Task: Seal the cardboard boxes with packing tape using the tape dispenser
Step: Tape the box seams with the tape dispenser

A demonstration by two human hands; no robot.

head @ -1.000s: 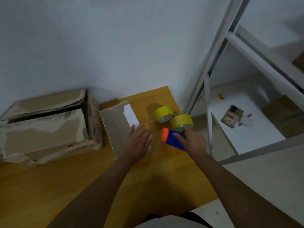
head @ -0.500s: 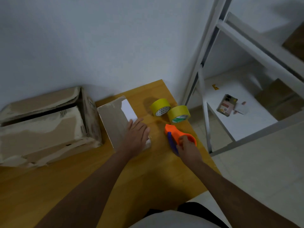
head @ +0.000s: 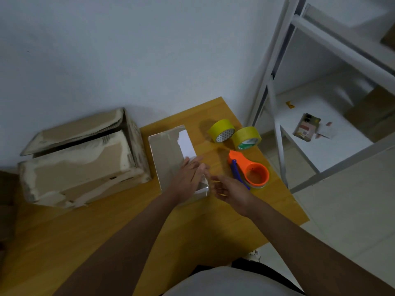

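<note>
Head view: wooden table [head: 213,227] against white wall [head: 128,60]; left hand [head: 188,178] flat on small box [head: 168,154], right hand [head: 230,190] fingers released.

**Colours on your bench**

Your tape dispenser [head: 249,173] is bright orange with a blue handle strip along its left side. Behind it you have two rolls of yellow tape: the left roll [head: 221,130] shows a white core with a dark dotted lattice pattern, the right roll [head: 246,138] a core marked green and white. The small box [head: 168,154] is dull grey-brown with a white label patch. The big box [head: 81,161] is tan, blotched with pale torn patches. Your table [head: 106,227] is honey-coloured wood, the wall [head: 128,50] pale blue-grey, the shelving [head: 275,67] white.
</note>
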